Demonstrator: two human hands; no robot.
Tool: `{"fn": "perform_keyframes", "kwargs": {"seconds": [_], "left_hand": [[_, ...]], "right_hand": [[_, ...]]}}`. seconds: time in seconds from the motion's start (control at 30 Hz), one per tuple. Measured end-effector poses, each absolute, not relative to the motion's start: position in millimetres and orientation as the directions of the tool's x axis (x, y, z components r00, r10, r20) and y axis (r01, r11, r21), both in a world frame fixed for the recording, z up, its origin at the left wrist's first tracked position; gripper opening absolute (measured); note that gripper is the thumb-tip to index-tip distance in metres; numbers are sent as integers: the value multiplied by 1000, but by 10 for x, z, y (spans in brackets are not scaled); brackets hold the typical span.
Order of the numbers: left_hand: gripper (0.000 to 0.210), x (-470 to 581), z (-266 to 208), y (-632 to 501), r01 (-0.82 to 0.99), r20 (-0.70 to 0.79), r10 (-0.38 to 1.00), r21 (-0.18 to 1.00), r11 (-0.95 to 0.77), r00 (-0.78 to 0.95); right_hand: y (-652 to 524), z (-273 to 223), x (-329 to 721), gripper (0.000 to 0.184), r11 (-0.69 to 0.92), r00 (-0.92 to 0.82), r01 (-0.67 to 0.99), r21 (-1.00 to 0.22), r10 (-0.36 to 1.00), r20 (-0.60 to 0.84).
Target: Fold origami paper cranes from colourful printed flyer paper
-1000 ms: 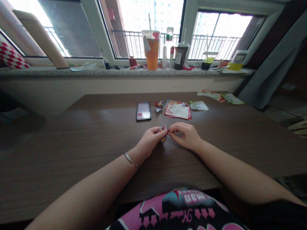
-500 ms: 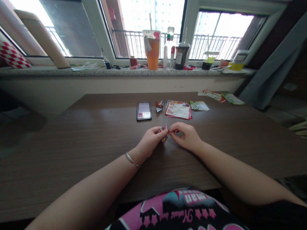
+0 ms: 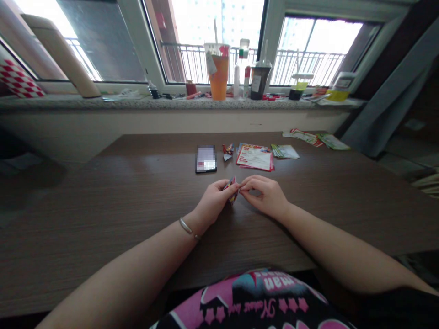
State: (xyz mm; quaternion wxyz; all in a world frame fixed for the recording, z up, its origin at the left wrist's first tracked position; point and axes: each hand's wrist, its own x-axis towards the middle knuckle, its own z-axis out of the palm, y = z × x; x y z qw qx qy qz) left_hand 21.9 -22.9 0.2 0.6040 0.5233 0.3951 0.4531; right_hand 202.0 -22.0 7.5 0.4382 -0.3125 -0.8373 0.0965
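My left hand [image 3: 213, 200] is closed on a small piece of folded paper [image 3: 233, 198] with a colourful print, its thumb pressed across the front. The paper stands roughly upright above the table, partly covered by the thumb and fingers. My right hand [image 3: 265, 193] meets it from the right. There the fingertips and thumb are pinched together at the paper's right edge; the exact tip between them is hidden. Beyond my hands lies a crumpled-looking, red and white folded paper figure [image 3: 227, 152], between a phone-like device [image 3: 206, 158] with a blurred screen and a stack of printed sheets [image 3: 254, 156].
Green printed cards [image 3: 285, 151] lie right of the stack, with more leaflets [image 3: 305, 137] at the far right of the brown table [image 3: 120, 192]. On the windowsill [image 3: 130, 104] stand an orange drink cup [image 3: 218, 75], a dark cup [image 3: 259, 82] and a cardboard tube [image 3: 61, 57].
The folded paper and both hands' fingertips have shifted slightly left. My right fingers have closed a little more, staying at the paper's right edge.
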Motion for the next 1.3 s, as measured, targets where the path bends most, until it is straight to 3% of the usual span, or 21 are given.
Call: {"fn": "perform_keyframes", "kwargs": {"seconds": [0.13, 0.27, 0.4, 0.6, 0.93, 1.3], "left_hand": [[38, 218, 7, -220, -152, 29, 960, 988, 14, 280], [35, 221, 9, -215, -133, 76, 959, 990, -41, 271], [33, 209, 12, -213, -58, 115, 959, 993, -103, 259], [32, 195, 46, -234, 41, 167, 955, 982, -182, 245], [31, 194, 32, -230, 31, 159, 956, 985, -171, 245], [45, 215, -44, -167, -201, 48, 960, 979, 8, 275]], "right_hand": [[-208, 67, 1999, 8, 684, -372, 396, -613, 730, 574], [-170, 29, 1970, 16, 474, -289, 382, -793, 876, 385], [-136, -25, 1947, 21, 329, -285, 316, -890, 928, 241], [-154, -22, 1896, 20, 317, -273, 230, -920, 929, 252], [-167, -32, 1876, 22, 329, -257, 179, -927, 925, 278], [-80, 34, 1947, 37, 150, -196, 101, -984, 972, 128]]}}
